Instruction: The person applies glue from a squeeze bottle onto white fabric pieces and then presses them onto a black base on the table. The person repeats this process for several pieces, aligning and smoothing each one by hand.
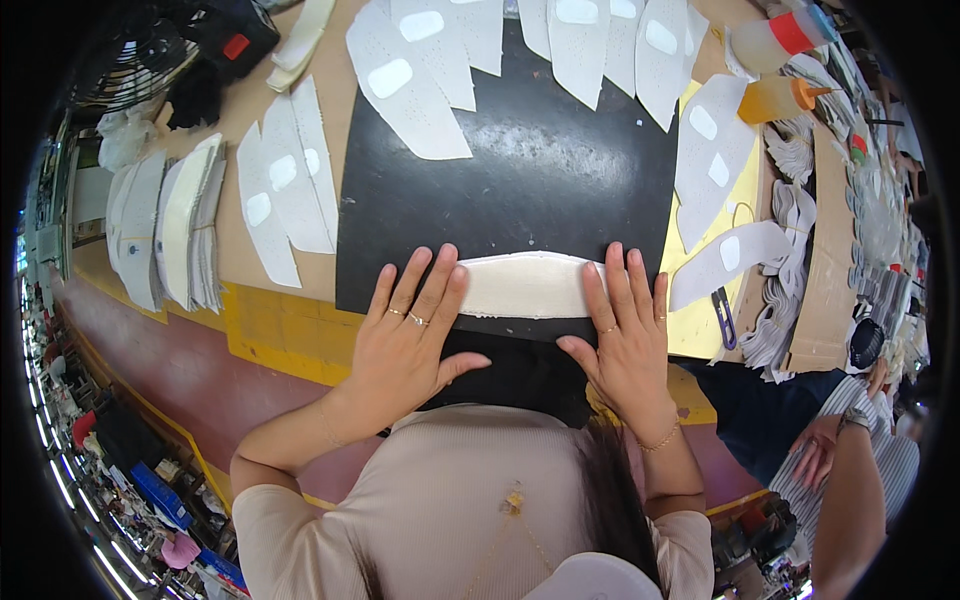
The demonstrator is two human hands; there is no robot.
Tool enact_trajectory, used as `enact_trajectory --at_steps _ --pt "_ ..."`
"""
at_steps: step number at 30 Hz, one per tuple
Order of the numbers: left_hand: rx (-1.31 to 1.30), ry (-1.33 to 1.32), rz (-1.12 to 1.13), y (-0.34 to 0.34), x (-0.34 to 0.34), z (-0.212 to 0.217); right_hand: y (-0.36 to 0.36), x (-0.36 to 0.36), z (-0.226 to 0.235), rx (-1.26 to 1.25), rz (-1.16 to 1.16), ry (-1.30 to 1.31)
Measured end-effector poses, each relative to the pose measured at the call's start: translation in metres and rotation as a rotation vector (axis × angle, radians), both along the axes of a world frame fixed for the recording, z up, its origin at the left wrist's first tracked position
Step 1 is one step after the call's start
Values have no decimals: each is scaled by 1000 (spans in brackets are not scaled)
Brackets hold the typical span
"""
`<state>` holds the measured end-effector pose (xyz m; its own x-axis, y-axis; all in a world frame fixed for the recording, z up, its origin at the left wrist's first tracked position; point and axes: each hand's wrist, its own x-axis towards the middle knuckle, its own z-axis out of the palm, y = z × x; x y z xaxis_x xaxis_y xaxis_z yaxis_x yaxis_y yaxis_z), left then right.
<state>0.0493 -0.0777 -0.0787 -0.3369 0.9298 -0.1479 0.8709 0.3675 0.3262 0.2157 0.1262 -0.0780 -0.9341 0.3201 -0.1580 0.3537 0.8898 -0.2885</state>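
A cream-coloured cut fabric piece with a slightly peaked far edge lies flat near the front of a black mat. On its left end rests my left hand, fingers stretched out flat and thumb apart. My right hand lies likewise on the right end, its fingers extended and covering that end. Neither hand grips anything. Beyond them, at the mat's far edge, several pale grey perforated pieces with white patches are fanned out.
Stacked cut pieces stand at the table's left. Right of the mat are more patched pieces, small snips, an orange-tipped bottle and a clear bottle. A fan stands far left. Another person's forearm shows at lower right.
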Motion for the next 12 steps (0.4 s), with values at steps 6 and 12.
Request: enact_trajectory --at_steps 6,12 --pt "124 -97 258 18 -9 27 -16 -16 17 66 -79 212" --pt "206 -417 368 25 -1 23 -28 -21 14 -501 -125 326"
